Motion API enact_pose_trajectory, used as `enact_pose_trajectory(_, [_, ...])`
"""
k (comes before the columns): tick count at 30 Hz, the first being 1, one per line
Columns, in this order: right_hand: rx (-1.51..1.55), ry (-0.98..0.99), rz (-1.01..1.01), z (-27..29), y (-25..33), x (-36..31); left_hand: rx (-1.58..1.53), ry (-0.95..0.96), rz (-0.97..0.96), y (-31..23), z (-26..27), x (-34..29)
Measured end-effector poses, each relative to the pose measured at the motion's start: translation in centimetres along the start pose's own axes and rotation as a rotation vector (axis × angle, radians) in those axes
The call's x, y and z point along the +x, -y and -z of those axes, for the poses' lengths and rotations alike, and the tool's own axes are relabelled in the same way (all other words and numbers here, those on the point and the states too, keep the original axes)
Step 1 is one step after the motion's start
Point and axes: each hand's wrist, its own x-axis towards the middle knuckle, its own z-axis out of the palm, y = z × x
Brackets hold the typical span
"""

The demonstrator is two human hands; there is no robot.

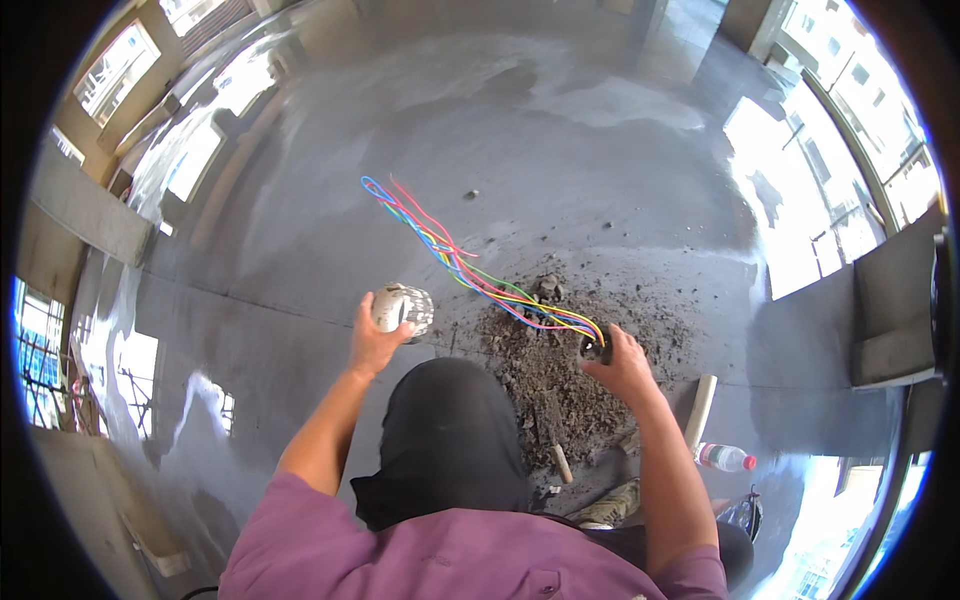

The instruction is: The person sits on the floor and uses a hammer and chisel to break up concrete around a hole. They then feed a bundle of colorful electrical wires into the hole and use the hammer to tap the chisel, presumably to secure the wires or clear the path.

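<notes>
My left hand is closed round a dirty whitish cylinder with a ribbed side, held up over the floor. A bundle of red, blue, yellow and green electrical wires stretches from the upper left down to my right hand. There the wires run into a dark round opening, and my right thumb and fingers curl round its edge. What lies under those fingers is partly hidden. Crumbled grey-brown rubble is spread around and below the wires' lower end.
A short wooden handle sticks out of the rubble by my boot. To the right of my right forearm lie a pale pipe-like length, a clear bottle with a red cap and a plastic bag. Smooth grey concrete floor surrounds everything.
</notes>
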Motion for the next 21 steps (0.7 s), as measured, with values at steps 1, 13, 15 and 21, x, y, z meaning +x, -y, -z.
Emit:
enact_pose_trajectory(1, [-0.057, 0.015, -0.011, -0.1, 0.4, 0.8, -0.083, 0.007, 0.001, -2.3, 0.9, -0.2])
enact_pose_trajectory(13, [-0.301, 0.172, 0.058, -7.2, 4.9, 10.7, -0.440, 0.204, -0.226, -24.9, 4.0, -5.5])
enact_pose_trajectory(15, [-0.271, 0.243, 0.083, -7.7, 6.0, 11.6, -0.287, 0.213, -0.220, -24.2, 2.8, -6.3])
enact_pose_trajectory(21, [-0.103, 0.226, 0.184, -8.3, 7.5, 14.1, -0.358, 0.093, -0.250, -23.4, 3.2, -4.3])
